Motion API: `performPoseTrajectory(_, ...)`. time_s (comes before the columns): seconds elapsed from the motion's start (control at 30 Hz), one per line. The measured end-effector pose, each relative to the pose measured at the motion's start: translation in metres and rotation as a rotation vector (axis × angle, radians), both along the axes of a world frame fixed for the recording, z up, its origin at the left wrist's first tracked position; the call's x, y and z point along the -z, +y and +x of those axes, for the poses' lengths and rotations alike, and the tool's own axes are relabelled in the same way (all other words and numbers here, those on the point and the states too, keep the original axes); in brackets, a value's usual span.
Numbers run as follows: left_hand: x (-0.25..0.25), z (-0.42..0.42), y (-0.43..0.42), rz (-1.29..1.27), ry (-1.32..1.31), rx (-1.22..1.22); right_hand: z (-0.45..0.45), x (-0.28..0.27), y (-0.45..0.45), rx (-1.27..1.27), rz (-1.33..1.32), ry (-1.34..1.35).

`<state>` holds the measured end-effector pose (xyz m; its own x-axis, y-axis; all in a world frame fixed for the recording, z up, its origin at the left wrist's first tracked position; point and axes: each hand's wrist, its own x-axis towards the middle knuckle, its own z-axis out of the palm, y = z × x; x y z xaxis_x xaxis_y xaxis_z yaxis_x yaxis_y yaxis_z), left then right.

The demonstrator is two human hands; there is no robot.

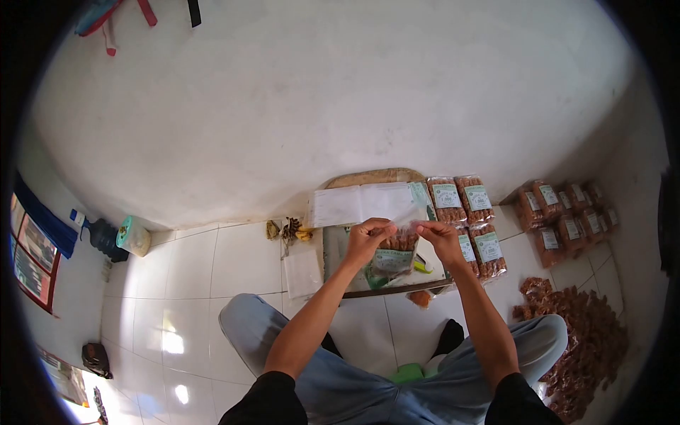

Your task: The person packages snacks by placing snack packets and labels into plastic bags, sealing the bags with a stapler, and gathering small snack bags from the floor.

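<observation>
My left hand (pixel 370 237) pinches the left side of the open top of a clear plastic snack bag (pixel 394 261). At the right side of that same top edge, my right hand (pixel 440 238) is closed on the plastic. The bag stands on a low table (pixel 340 273), holds brown snack pieces and shows a pale green label on its front. Just right of the bag lies a yellow-green tool (pixel 423 265), partly hidden. Behind my hands is a stack of white plastic sheets or bags (pixel 361 203).
Labelled packs (pixel 489 248) are stacked right of the table, with more packs (pixel 567 219) by the wall. A heap of small brown packets (pixel 574 340) lies at right. Clear bags (pixel 303 275) and bananas (pixel 303 234) are at left. A water jug (pixel 106 237) stands farther left.
</observation>
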<state>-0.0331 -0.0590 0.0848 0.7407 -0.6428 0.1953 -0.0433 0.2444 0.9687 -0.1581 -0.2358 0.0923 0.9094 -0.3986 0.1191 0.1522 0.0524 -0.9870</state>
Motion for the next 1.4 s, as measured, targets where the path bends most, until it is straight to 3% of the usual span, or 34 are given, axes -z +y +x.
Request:
performPoseTrajectory(0.2,0.0,-0.008,0.005,0.004,-0.104,-0.059,0.002,-0.006,0.011,0.005,-0.093,0.016)
performPoseTrajectory(0.4,0.003,-0.012,0.009,0.001,-0.018,-0.01,0.005,0.013,0.006,-0.076,0.11,-0.032)
performPoseTrajectory(0.63,0.008,-0.009,0.008,-0.031,0.016,-0.022,0.009,0.008,0.008,-0.094,0.054,-0.008)
performPoseTrajectory(0.7,0.005,-0.006,0.005,-0.067,-0.157,-0.085,0.011,0.007,0.011,-0.081,0.187,-0.026)
performPoseTrajectory(0.83,0.003,-0.008,0.007,-0.056,-0.123,-0.076,0.014,0.006,0.012,-0.079,0.263,-0.018)
performPoseTrajectory(0.9,0.003,-0.008,0.01,0.114,0.022,-0.001,0.012,0.003,0.016,-0.058,0.289,-0.008)
performPoseTrajectory(1.13,0.016,-0.019,0.006,0.023,-0.049,0.003,0.004,0.014,0.007,-0.076,0.313,0.014)
performPoseTrajectory(1.23,0.017,-0.021,0.007,-0.072,-0.04,0.012,0.002,0.004,0.004,-0.166,0.285,0.066)
performPoseTrajectory(1.4,0.018,-0.015,0.008,-0.017,-0.145,-0.012,-0.005,-0.03,0.012,-0.18,-0.077,0.072)
